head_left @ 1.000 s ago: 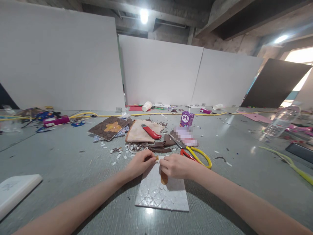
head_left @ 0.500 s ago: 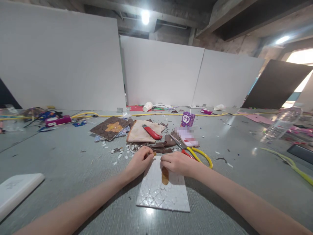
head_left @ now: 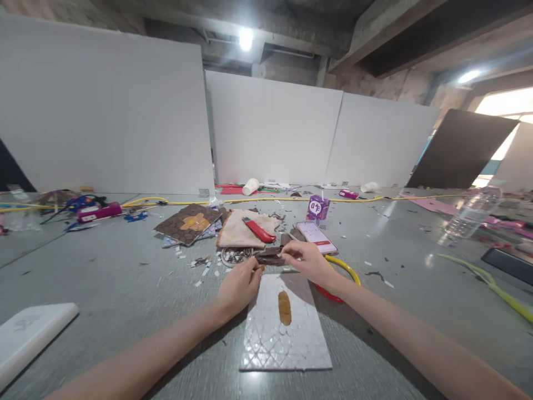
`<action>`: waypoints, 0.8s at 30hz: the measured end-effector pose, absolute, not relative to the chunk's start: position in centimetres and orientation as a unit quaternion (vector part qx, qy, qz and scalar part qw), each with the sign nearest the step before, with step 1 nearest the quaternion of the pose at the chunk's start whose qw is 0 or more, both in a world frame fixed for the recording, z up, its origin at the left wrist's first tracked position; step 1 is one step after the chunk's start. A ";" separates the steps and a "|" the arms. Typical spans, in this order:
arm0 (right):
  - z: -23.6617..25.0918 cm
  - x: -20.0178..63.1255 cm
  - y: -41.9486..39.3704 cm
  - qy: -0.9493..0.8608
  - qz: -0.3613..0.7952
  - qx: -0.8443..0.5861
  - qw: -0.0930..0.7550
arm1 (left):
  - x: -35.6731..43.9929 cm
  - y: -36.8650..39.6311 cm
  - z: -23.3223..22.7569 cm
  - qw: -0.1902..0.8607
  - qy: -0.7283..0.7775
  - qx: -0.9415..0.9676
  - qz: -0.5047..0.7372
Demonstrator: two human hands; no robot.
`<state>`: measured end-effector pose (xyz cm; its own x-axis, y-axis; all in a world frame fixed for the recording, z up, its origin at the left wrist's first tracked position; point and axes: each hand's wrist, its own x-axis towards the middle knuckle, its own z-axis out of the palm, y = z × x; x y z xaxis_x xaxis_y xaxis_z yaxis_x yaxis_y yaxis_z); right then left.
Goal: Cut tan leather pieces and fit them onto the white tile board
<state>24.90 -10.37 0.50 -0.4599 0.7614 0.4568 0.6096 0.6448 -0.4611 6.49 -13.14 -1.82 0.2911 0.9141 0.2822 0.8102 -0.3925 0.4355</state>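
A white board (head_left: 306, 347) with a cracked-tile pattern lies before me, bearing an upright brown strip (head_left: 285, 309) with rounded ends. My left hand (head_left: 238, 284) is closed at the board's far left corner, pinching a small brown piece (head_left: 262, 268) between thumb and fingertips. Beyond the board's far edge, my right hand (head_left: 308, 264) is closed in a pinch over dark brown scraps (head_left: 268, 256); what it holds, if anything, is too small to make out. Its forearm partly covers scissors with yellow and red handles (head_left: 348, 270).
Past my hands lie a red utility knife (head_left: 260, 230) on a cream cloth (head_left: 233, 232), a phone (head_left: 316, 235) and a purple drink carton (head_left: 318, 208). A brown flower-patterned panel (head_left: 175, 225) is at left, a white block (head_left: 33, 328) nearer. Paper bits are scattered around.
My right hand has lifted off the board and moved away from me to the brown scraps, uncovering the whole brown strip. My left hand still pinches the small brown piece.
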 end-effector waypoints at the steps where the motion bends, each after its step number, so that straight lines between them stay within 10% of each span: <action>1: 0.9 24.8 -9.8 -0.839 0.099 -0.427 0.323 | 6.5 -13.2 -1.8 0.104 0.542 0.797 0.247; 7: 2.8 22.8 -5.2 -0.892 -0.109 -0.427 0.103 | 6.3 -12.9 -1.9 0.111 0.547 0.774 0.299; 14: 3.9 21.5 -4.0 -0.904 -0.127 -0.405 0.047 | 6.2 -12.7 -1.6 0.163 0.536 0.764 0.321; 24: 2.2 23.5 -10.6 -0.868 0.141 -0.386 0.278 | 6.2 -13.0 -1.4 0.168 0.469 0.793 0.351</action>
<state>23.47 -10.63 2.23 -0.5480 0.7481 0.3741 0.5918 0.6629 -0.4587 6.21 -13.00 -1.40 0.3136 0.8620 0.3982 0.6255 -0.5030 0.5964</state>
